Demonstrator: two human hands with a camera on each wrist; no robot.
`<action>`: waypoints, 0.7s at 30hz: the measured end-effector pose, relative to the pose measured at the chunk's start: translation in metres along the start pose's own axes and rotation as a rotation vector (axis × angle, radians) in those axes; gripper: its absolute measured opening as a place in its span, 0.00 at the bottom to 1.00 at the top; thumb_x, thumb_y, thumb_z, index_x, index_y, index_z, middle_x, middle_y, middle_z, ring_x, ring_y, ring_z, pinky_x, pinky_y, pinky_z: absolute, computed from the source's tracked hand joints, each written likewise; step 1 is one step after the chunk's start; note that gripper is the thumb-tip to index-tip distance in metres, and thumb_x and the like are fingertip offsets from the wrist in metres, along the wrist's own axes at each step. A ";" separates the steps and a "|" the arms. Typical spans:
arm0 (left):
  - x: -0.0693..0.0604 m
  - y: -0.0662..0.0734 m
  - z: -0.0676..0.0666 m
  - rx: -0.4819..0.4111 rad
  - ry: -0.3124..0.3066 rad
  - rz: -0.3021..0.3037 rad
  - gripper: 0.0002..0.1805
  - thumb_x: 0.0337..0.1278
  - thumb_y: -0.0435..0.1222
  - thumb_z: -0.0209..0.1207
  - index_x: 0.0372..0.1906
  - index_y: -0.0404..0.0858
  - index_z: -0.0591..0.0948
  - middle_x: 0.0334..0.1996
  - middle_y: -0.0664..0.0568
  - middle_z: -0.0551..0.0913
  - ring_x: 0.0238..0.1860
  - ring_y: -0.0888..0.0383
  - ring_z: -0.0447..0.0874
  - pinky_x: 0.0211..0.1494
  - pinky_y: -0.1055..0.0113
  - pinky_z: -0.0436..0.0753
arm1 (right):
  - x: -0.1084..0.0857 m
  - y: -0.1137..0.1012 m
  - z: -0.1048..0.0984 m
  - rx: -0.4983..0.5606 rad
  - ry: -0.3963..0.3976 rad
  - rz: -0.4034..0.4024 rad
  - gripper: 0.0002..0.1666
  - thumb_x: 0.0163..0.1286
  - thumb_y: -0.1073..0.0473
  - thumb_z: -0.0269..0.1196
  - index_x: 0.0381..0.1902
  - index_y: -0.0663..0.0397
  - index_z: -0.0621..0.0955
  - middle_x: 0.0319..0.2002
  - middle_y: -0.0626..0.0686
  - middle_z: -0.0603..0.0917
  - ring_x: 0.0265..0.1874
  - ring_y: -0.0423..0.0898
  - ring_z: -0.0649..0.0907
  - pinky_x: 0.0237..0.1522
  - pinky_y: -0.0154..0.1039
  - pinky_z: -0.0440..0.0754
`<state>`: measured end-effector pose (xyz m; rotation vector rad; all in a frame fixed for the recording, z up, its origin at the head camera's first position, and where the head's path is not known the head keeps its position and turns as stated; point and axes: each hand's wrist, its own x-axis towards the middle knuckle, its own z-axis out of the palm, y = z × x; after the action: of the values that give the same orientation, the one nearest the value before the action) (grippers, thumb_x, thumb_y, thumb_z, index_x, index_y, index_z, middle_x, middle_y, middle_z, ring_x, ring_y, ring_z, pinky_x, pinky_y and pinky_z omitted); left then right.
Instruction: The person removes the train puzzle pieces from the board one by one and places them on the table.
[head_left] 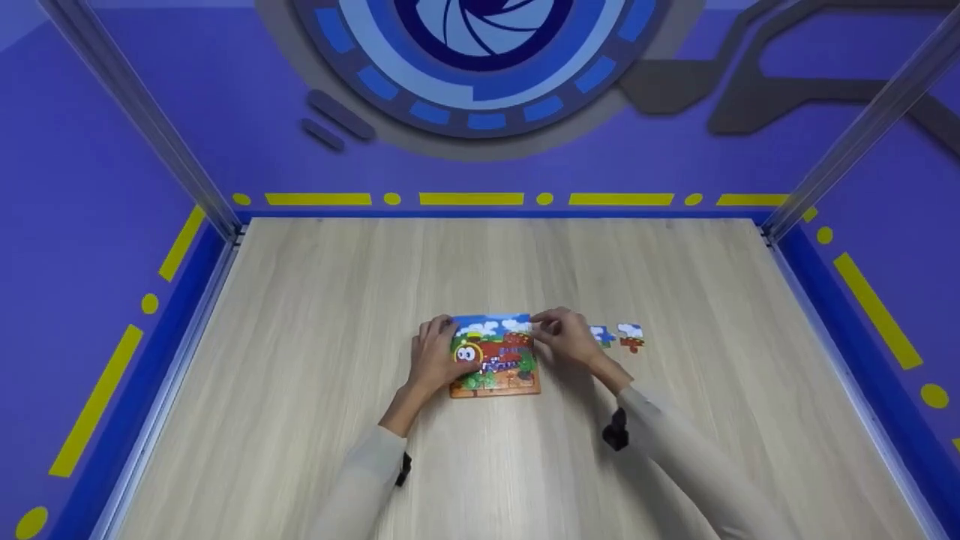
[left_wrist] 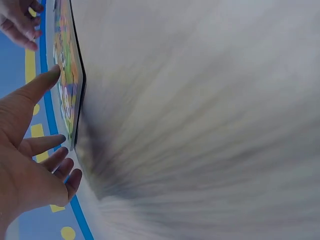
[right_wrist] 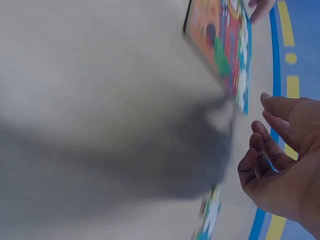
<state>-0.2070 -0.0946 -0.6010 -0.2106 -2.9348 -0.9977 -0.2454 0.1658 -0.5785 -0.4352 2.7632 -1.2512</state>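
A jigsaw puzzle (head_left: pixel 491 382) with a bright cartoon picture lies flat on the table, in a thin tray-like board. My left hand (head_left: pixel 435 356) holds its left side, thumb over the picture and fingers along the edge. In the left wrist view, the thumb of that hand (left_wrist: pixel 30 150) reaches over the puzzle (left_wrist: pixel 67 85). At the upper right corner is my right hand (head_left: pixel 566 337), its fingers bent loosely. From the right wrist view, this hand (right_wrist: pixel 285 155) shows nothing between thumb and fingers, slightly apart from the puzzle (right_wrist: pixel 220 40).
Just right of my right hand lie loose puzzle pieces: a blue and white one (head_left: pixel 601 336), a cloud piece (head_left: pixel 630 330) and a reddish-brown one (head_left: pixel 633 343). Blue-purple walls (head_left: pixel 480 176) with yellow marks surround the wooden table (head_left: pixel 337 300).
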 end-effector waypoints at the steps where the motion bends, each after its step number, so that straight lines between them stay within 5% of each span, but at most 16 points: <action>1: -0.001 0.000 0.001 0.011 -0.005 -0.005 0.46 0.44 0.51 0.78 0.67 0.30 0.76 0.67 0.39 0.73 0.67 0.41 0.68 0.67 0.43 0.69 | 0.002 -0.004 0.006 0.006 -0.016 -0.004 0.14 0.68 0.66 0.68 0.50 0.67 0.86 0.42 0.62 0.85 0.39 0.51 0.83 0.43 0.41 0.81; 8: 0.000 0.002 0.000 0.100 -0.014 0.000 0.48 0.42 0.54 0.78 0.67 0.31 0.77 0.68 0.40 0.73 0.68 0.40 0.68 0.66 0.42 0.69 | 0.018 -0.029 0.044 0.072 -0.097 0.058 0.16 0.69 0.64 0.67 0.53 0.64 0.85 0.44 0.60 0.85 0.42 0.51 0.83 0.49 0.48 0.83; 21: 0.003 0.001 -0.002 0.165 -0.018 -0.010 0.48 0.40 0.57 0.78 0.66 0.34 0.78 0.67 0.43 0.75 0.68 0.42 0.69 0.64 0.43 0.69 | 0.030 -0.047 0.081 0.041 -0.004 0.115 0.17 0.66 0.62 0.71 0.49 0.67 0.86 0.47 0.63 0.84 0.46 0.56 0.85 0.52 0.52 0.83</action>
<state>-0.2094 -0.0943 -0.5988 -0.2006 -3.0168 -0.7529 -0.2481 0.0692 -0.5963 -0.2717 2.7104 -1.2761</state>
